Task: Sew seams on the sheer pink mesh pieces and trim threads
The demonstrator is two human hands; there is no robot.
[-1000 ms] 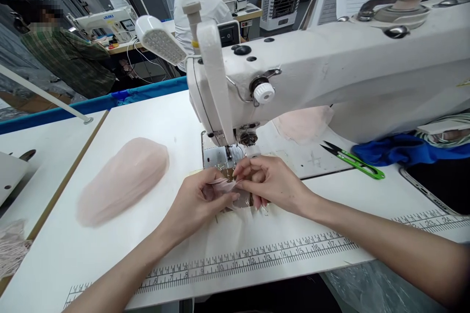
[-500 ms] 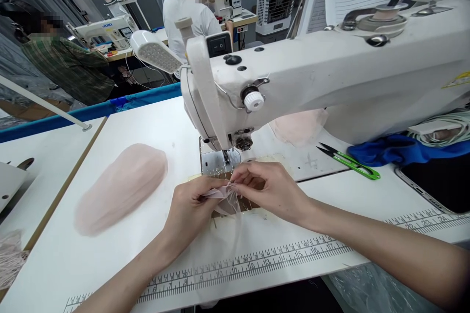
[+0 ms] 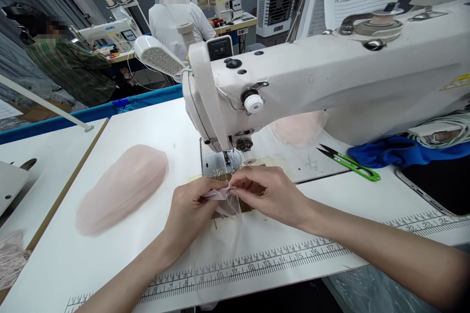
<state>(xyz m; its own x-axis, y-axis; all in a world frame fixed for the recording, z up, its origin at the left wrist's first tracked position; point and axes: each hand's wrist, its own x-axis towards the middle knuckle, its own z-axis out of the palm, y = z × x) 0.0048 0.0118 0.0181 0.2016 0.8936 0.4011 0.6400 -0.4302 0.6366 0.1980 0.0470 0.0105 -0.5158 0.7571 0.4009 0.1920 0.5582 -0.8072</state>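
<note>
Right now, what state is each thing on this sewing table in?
left hand, pinching the sheer fabric piece.
right hand, pinching the same piece, fingertips meeting the left's.
sheer fabric piece, bunched, held in front of the needle plate.
pink fabric stack, lying flat, untouched.
green snips, lying flat, untouched.

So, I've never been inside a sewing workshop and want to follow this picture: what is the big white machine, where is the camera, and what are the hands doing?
The camera sits on the worker's head and looks down at their own two hands. The big white body is an industrial sewing machine; its needle comes down over the metal plate. Just in front of it, the left hand and right hand pinch a small piece of sheer pink fabric between them. On the white table lie a pile of similar pink fabric to the left, and green thread snips and a blue cloth to the right. A printed ruler runs along the near edge.
</note>
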